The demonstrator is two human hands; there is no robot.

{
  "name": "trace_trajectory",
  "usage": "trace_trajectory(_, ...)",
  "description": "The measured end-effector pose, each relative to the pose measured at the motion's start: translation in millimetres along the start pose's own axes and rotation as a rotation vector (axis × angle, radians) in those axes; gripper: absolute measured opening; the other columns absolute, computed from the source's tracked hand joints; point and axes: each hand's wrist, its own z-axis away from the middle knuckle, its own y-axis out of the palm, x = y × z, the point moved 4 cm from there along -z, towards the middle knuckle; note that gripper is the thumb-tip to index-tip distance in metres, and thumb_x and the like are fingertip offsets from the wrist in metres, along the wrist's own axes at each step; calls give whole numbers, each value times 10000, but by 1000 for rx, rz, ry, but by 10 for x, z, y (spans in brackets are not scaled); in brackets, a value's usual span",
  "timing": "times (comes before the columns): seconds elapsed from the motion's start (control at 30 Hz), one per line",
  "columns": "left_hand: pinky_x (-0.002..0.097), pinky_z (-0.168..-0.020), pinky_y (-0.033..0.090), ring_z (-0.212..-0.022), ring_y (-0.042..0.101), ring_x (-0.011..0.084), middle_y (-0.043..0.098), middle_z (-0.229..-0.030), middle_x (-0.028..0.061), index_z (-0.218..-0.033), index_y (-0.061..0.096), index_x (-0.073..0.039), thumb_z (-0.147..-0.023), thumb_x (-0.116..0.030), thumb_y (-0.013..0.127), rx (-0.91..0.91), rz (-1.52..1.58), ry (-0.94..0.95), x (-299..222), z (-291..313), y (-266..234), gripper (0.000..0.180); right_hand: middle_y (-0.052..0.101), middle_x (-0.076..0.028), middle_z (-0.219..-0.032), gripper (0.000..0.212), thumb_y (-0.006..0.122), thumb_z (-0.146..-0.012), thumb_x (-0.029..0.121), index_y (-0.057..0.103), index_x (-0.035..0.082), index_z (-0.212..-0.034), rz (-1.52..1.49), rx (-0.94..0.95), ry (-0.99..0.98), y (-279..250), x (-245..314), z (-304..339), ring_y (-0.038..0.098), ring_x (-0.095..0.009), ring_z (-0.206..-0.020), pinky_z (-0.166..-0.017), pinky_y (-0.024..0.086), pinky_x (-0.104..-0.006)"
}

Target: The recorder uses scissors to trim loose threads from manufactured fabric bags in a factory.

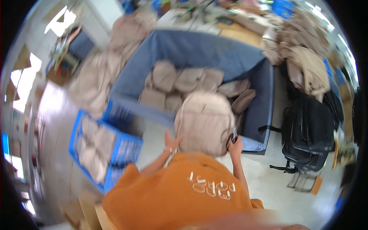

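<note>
A beige backpack (205,124) stands upright in front of me, its rounded top toward the large bin. My left hand (173,142) is at its lower left edge, with thumb and fingers apart and the fingertips close against the fabric. A band circles that wrist. At the lower right edge of the backpack, my right hand (235,144) is closed around a small black-handled tool that looks like scissors (231,138). The blades cannot be made out. What supports the backpack from below is hidden.
Beyond the backpack stands a large grey-blue bin (199,44) holding several beige bags (165,76). A blue crate (128,149) with folded beige pieces is at the left. Black backpacks (306,134) hang at the right, below beige ones. Beige fabric (92,80) is heaped at the far left.
</note>
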Motion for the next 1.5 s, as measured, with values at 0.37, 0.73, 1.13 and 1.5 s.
trace_trajectory(0.37, 391, -882, 484, -1014, 633, 317, 660, -1097, 214, -1114, 638, 30, -610, -502, 829, 412, 165, -179, -128, -288, 257, 757, 620, -172, -813, 265, 709, -798, 127, 553, -59, -904, 65, -40, -111, -125, 193, 115, 571, -293, -722, -691, 458, -384)
trace_trajectory(0.73, 267, -661, 490, -734, 616, 82, 711, -809, 40, -901, 727, -10, -748, -222, 780, -127, 827, 60, 339, -218, -2526, 266, 618, -34, -878, 262, 755, -825, 123, 576, -38, -929, -510, 283, -412, 1166, 2474, 618, 561, -114, -761, -710, 472, -244)
trace_trajectory(1.13, 313, -812, 543, -881, 675, 183, 697, -1005, 79, -1062, 670, 4, -751, -119, 791, -894, 979, 110, 2199, 304, -6329, 356, 682, -126, -1014, 239, 720, -842, 87, 571, -23, -993, -1015, 985, -440, 3132, 5524, 2044, 584, -79, -667, -565, 478, -207)
trace_trajectory(1.5, 438, -966, 453, -1102, 596, 324, 626, -1182, 166, -1159, 611, -70, -854, -288, 558, -349, -688, -680, 5552, -853, -5435, 379, 653, -105, -973, 263, 706, -860, 124, 558, -21, -1022, -367, 784, -45, 2682, 3510, 1568, 673, -162, -815, -545, 528, -253)
